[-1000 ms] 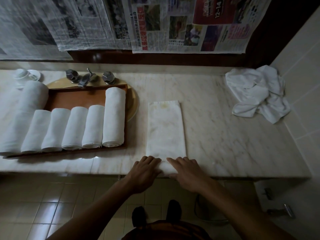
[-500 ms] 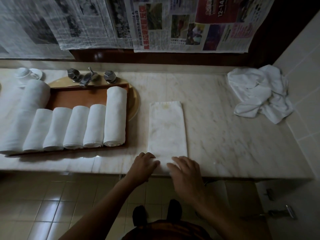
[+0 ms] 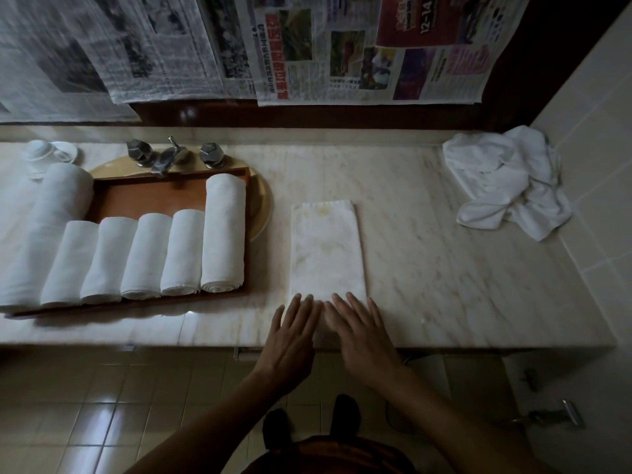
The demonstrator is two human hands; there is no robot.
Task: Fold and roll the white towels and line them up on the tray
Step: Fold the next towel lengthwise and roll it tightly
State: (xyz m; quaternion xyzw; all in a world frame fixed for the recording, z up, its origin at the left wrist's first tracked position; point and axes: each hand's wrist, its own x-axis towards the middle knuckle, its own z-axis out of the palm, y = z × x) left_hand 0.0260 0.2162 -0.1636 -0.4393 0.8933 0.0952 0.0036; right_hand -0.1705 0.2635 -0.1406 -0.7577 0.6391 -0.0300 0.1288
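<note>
A white towel folded into a long strip (image 3: 326,249) lies flat on the marble counter, its near end at the front edge. My left hand (image 3: 295,331) and my right hand (image 3: 359,328) lie side by side on that near end, fingers straight and spread, pressing the cloth, which looks slightly raised under the fingers. To the left, a brown wooden tray (image 3: 150,196) carries several rolled white towels (image 3: 183,253) in a row, the rightmost and leftmost ones longer. A heap of loose white towels (image 3: 506,179) sits at the far right corner.
The tray rests over a yellow basin (image 3: 261,203) with a metal tap and two knobs (image 3: 171,159) behind it. A white cup and saucer (image 3: 44,155) stand at the far left. Newspapers hang on the wall. A tiled wall bounds the counter on the right.
My fingers, curled over the towel's near end half a second ago, are now stretched out flat on it and reach a little farther up the strip.
</note>
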